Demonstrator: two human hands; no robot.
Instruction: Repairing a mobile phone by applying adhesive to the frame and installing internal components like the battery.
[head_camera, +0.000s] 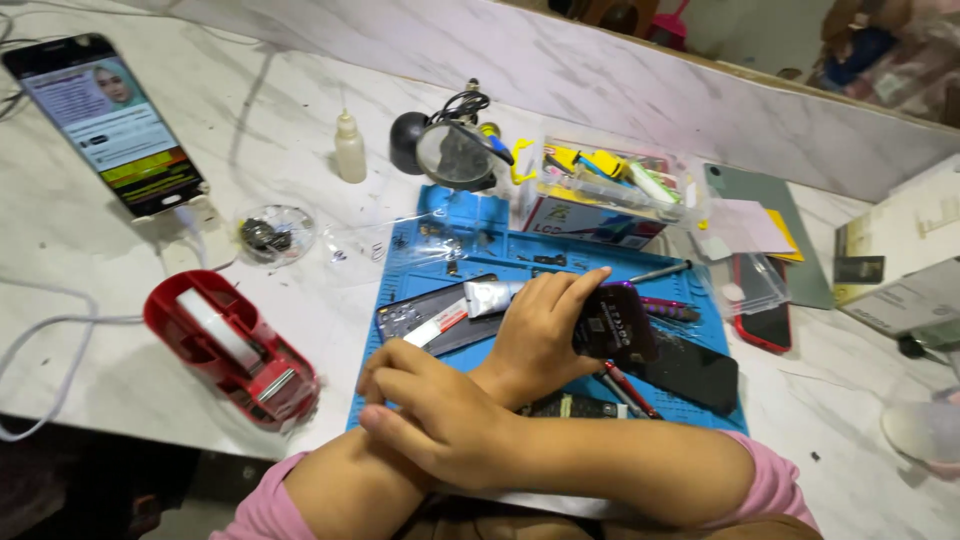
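Blue silicone mat (430, 250), ridged and grippy, fills the middle of the frame, and everything that matters sits over it. The arms are crossed. The left hand (540, 330) is at centre with its fingers (585, 285) clamped around a small dark block (612, 322), a matte black rectangular piece with a purplish edge, held just above the right half of the mat. The right hand (440, 410) is lower left of centre, draped over the left forearm, fingers loosely curled and gripping nothing.

My take: hold that block by its edges and keep it low over the mat (soft landing if it slips). The resting hand already steadies the wrist nicely.

Textures around it:
- a crimped metal tube (470, 300), white and silver, touching the left hand
- a glossy black glass panel (690, 370) at lower right
- a shiny red plastic tape dispenser (235, 350) at left, on the veined marble worktop (100, 250)
- a squeezy little bottle (349, 148) and a round magnifier (455, 155) up top
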